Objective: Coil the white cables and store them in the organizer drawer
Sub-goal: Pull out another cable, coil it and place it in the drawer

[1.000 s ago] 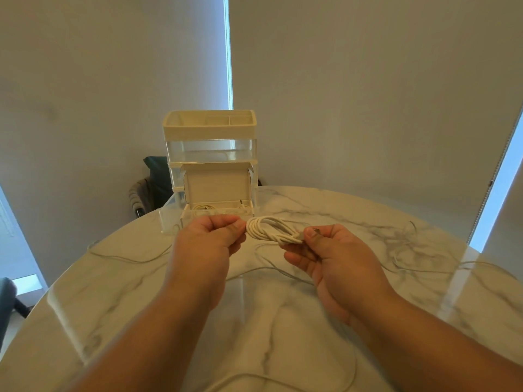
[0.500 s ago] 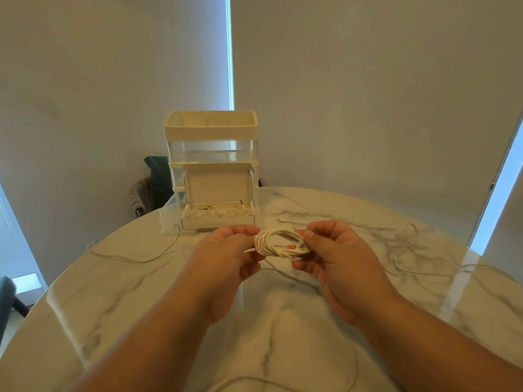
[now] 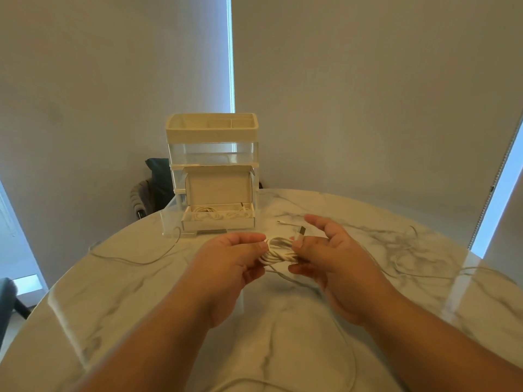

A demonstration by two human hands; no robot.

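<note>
A white cable, wound into a tight, twisted bundle, is held above a marble table, just in front of the organizer and its open drawer. The bundle's long axis runs left to right; its metal-tipped plug points up and away. The left hand pinches 1 end, the right hand the plug end.

Both bare forearms enter from the bottom edge and converge toward centre. Left hand: back toward camera, thumb and forefinger pinching one end of the coiled white cable. Right hand: palm facing left, thumb beneath, fingers curled on the coil's other end, index finger lifted clear.
</note>
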